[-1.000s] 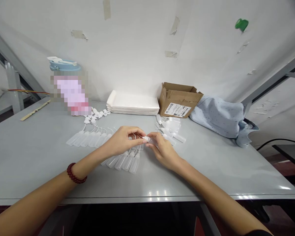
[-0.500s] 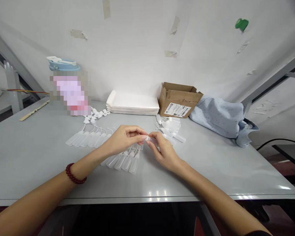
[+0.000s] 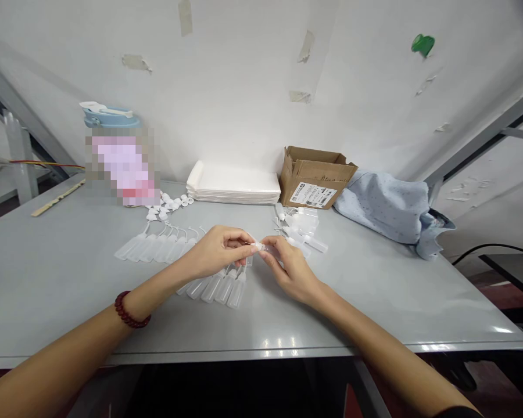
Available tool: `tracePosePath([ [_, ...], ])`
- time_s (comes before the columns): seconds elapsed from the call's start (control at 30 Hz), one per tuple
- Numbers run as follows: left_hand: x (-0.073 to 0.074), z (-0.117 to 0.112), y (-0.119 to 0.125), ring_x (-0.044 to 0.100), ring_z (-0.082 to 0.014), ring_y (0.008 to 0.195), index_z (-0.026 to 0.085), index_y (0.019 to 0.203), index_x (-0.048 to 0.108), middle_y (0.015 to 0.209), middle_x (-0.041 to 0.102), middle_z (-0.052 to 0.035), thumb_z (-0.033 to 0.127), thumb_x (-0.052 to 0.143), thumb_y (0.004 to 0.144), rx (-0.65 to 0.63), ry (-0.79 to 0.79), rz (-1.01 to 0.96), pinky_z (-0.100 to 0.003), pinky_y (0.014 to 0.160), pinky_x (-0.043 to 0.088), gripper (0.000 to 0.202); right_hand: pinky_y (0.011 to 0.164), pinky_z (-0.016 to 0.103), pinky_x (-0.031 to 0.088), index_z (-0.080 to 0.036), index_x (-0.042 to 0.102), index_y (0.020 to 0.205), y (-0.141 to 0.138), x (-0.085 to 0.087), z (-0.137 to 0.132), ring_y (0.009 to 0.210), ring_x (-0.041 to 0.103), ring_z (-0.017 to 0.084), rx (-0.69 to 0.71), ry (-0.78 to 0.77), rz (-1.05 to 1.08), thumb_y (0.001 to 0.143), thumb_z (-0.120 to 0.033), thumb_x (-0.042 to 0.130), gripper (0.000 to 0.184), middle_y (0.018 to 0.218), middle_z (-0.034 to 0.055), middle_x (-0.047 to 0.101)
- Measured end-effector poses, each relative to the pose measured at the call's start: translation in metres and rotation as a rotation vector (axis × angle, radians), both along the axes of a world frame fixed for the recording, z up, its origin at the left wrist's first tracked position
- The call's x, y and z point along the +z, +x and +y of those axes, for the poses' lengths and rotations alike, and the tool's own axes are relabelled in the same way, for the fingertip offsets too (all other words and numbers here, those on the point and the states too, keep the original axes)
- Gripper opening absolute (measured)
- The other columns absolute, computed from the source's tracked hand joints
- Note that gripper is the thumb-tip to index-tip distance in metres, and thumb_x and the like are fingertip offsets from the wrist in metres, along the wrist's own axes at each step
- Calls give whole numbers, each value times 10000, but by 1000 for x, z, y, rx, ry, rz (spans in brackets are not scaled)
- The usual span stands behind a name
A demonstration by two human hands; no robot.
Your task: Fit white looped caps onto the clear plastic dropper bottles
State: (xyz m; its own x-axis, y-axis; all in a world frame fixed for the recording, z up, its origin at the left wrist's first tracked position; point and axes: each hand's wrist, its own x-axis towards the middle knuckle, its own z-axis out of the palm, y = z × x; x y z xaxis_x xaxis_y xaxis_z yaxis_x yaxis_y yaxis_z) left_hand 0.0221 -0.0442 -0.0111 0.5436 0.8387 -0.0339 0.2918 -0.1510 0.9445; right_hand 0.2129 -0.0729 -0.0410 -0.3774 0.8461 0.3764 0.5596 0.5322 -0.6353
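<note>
My left hand (image 3: 218,251) and my right hand (image 3: 290,269) meet above the middle of the grey table (image 3: 375,302). Between their pinched fingertips is one small clear plastic dropper bottle (image 3: 265,248); the left fingers pinch its white tip end, the right fingers wrap its body. Just below my hands lies a row of several capped clear bottles (image 3: 220,286). A second row of such bottles (image 3: 154,247) lies to the left. A loose heap of bottles (image 3: 303,229) sits beyond my right hand. A dark red bead bracelet (image 3: 128,310) is on my left wrist.
Small white caps (image 3: 169,204) lie scattered by a pixelated pink item (image 3: 122,168) under a blue lid. A stack of white sheets (image 3: 235,184), an open cardboard box (image 3: 316,177) and a light blue cloth (image 3: 387,206) line the wall. A wooden stick (image 3: 56,197) lies far left.
My hands stay pinched together on the small bottle with only slight finger movement. The view has shifted a little.
</note>
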Motion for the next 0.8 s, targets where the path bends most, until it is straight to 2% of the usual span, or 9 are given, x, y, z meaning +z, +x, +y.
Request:
tracePosePath([
  [0.07, -3, 1, -1, 591, -134, 627, 143, 886, 665, 725, 651, -34, 372, 592, 805, 2, 91, 6, -231, 575, 485, 254, 617, 282, 429, -169, 513, 984, 0, 5, 0, 729, 568, 161, 9, -168, 90, 929, -287, 421, 159, 825, 48, 619],
  [0.13, -4, 1, -2, 599, -141, 671, 151, 896, 674, 809, 664, -48, 379, 587, 806, 2, 178, 1, -231, 598, 492, 260, 607, 266, 417, -175, 523, 962, -1, 8, -1, 714, 560, 146, 30, -266, 164, 929, -300, 426, 162, 798, 28, 616],
  [0.2, -3, 1, -1, 592, -136, 666, 162, 888, 681, 805, 663, -42, 396, 568, 820, -11, 194, 4, -223, 587, 487, 268, 606, 263, 414, -178, 525, 958, -2, 9, -1, 723, 557, 144, 31, -270, 193, 925, -310, 435, 163, 809, 29, 616],
  [0.4, 2, -1, 0, 566, -120, 579, 149, 768, 653, 635, 614, -13, 398, 531, 847, -61, 65, 40, -206, 510, 434, 288, 634, 286, 407, -171, 505, 996, -3, 4, -3, 744, 554, 161, 17, -66, 89, 912, -293, 442, 161, 873, 65, 617],
  [0.47, -1, -1, -1, 571, -128, 584, 146, 795, 656, 629, 615, -16, 366, 534, 845, -77, 58, 53, -212, 509, 430, 256, 612, 274, 394, -173, 505, 982, -2, 3, -2, 705, 549, 150, 39, -136, 121, 916, -305, 440, 161, 821, 47, 620],
  [0.63, -8, -1, -1, 568, -125, 593, 146, 883, 673, 740, 645, -33, 271, 553, 821, -65, 110, 24, -229, 543, 460, 185, 601, 250, 379, -180, 499, 893, -1, 6, 2, 636, 516, 118, 86, -439, 379, 905, -376, 471, 198, 708, 2, 607],
  [0.7, -6, -1, 0, 564, -125, 599, 148, 867, 670, 733, 640, -28, 272, 559, 815, -79, 88, 12, -230, 555, 465, 174, 602, 249, 375, -183, 499, 893, -1, 7, 2, 643, 515, 118, 88, -476, 427, 892, -395, 491, 212, 712, 1, 605],
  [0.8, 0, -3, 1, 573, -130, 621, 157, 825, 662, 719, 636, -23, 327, 559, 823, -85, 28, 2, -223, 551, 461, 198, 624, 255, 378, -184, 503, 914, -3, 8, 1, 683, 530, 124, 90, -450, 437, 890, -400, 492, 217, 727, 3, 596],
])
